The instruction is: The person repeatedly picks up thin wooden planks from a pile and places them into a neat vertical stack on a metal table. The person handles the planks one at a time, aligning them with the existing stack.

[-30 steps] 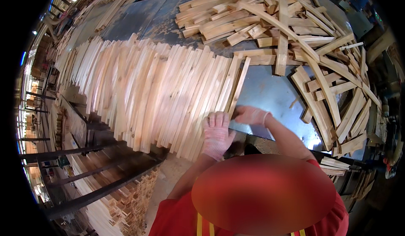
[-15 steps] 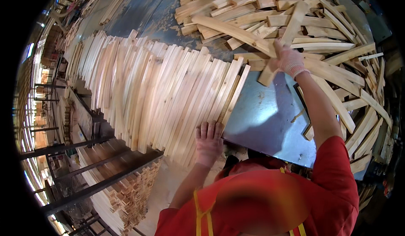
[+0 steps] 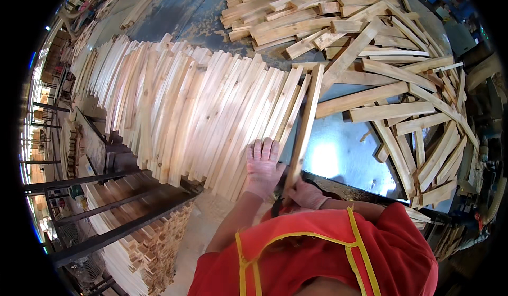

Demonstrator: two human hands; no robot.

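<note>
A long row of pale wooden slats [image 3: 211, 111] stands side by side across the metal table. My left hand [image 3: 263, 166], in a light glove, lies on the near ends of the row's right part, fingers stretched out. My right hand [image 3: 304, 194], gloved too, is closed round the near end of a single wooden slat [image 3: 308, 121]. That slat points away from me, just right of the row, with a narrow gap at its near end. Part of the right hand's fingers is hidden behind the slat.
A loose heap of wooden slats [image 3: 381, 52] covers the table's far and right side. The bare metal tabletop [image 3: 330, 153] shines between heap and row. Below the row at left, a dark metal rail [image 3: 127, 232] crosses a big stack of cut wood [image 3: 164, 243]. A fan [image 3: 87, 259] stands behind the rail.
My right hand has come back from the heap to the near table edge, bringing a slat beside the row. Some heap slats have shifted. My left hand stays on the row.
</note>
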